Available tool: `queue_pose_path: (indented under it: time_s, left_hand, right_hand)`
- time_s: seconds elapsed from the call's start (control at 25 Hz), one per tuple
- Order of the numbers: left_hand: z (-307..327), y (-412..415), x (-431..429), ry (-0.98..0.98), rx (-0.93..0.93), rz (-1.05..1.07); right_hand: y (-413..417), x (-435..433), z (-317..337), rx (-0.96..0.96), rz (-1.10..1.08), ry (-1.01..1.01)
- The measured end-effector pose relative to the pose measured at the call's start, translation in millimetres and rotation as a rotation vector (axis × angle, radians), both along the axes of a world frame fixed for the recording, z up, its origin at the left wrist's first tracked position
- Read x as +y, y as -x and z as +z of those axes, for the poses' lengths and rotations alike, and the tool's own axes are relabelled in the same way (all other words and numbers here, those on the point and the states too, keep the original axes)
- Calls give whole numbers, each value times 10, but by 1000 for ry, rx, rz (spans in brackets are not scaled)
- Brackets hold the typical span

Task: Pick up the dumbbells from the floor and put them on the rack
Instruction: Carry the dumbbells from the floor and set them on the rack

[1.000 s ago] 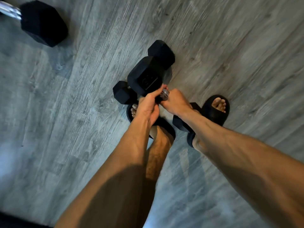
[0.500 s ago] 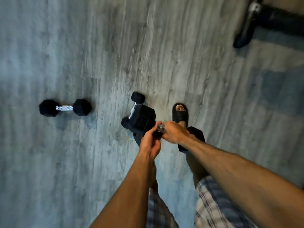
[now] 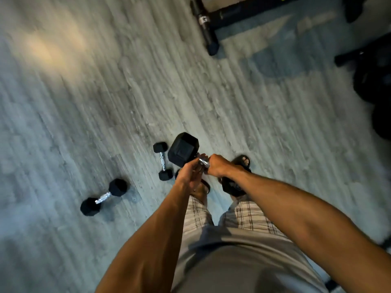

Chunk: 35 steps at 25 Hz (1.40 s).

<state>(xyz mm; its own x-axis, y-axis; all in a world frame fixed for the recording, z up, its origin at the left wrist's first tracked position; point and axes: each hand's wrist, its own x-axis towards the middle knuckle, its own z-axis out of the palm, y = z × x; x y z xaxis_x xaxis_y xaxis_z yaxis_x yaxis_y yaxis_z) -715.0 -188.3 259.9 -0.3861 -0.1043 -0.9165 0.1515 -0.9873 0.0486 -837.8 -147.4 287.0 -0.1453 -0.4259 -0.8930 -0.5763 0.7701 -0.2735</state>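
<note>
Head view, looking straight down, and the grey wood-grain floor (image 3: 84, 102) fills nearly all of the frame, blurred in streaks, with a warm patch of light at upper left. Across the top right lies a black metal frame (image 3: 208, 26) with a capped foot, and at the right edge there's a dark heap of gear (image 3: 376, 85), too blurred to name. Bottom centre, a grey shirt (image 3: 239, 261) and plaid shorts (image 3: 247, 216), with both bare forearms reaching up toward mid-frame.

Now the task's thing: the big dumbbell (image 3: 183, 149), black hex heads, sits at centre frame, carried in both hands above the feet. One head juts up and left, well clear of the fingers. The other head shows dark just under the right forearm. A short bit of chrome handle glints between the two fists.

Two smaller dumbbells lie on the floor. The left dumbbell (image 3: 103, 197) is at lower left, angled, well apart from the feet. The middle dumbbell (image 3: 162, 161) lies just left of the big one's raised head, running almost up and down the frame.

The right hand (image 3: 218, 166) is curled tight round the handle, knuckles up. The left hand (image 3: 189, 176) is curled round the handle too, beside the raised head. A black sandal (image 3: 243, 160) peeks out just right of the right hand, toes showing.
</note>
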Motion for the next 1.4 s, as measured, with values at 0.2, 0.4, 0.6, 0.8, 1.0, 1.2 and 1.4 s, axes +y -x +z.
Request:
queue_pose_path:
  time_s: [0.2, 0.4, 0.6, 0.8, 1.0, 1.2, 1.4]
  left_hand:
    - [303, 337, 418, -17, -61, -246]
    - [554, 962, 965, 4, -89, -331]
    - [661, 1680, 1592, -8, -128, -462]
    - [701, 2565, 2293, 7, -125, -692]
    - [770, 3516, 2864, 66, -49, -1029]
    - [748, 4555, 3449, 64, 15, -1282]
    - [718, 5559, 4011, 13, -1, -1431]
  right_hand:
    - [284, 666, 170, -33, -166, -35]
    - [811, 1370, 265, -72, -245, -30]
    - [1348, 2226, 245, -54, -359, 23]
    - [1931, 3134, 321, -93, -660, 108]
    - [2516, 3800, 517, -40, -887, 181]
    - [3201, 4446, 560, 12, -1171, 207]
    - [3973, 4947, 598, -14, -1412, 123]
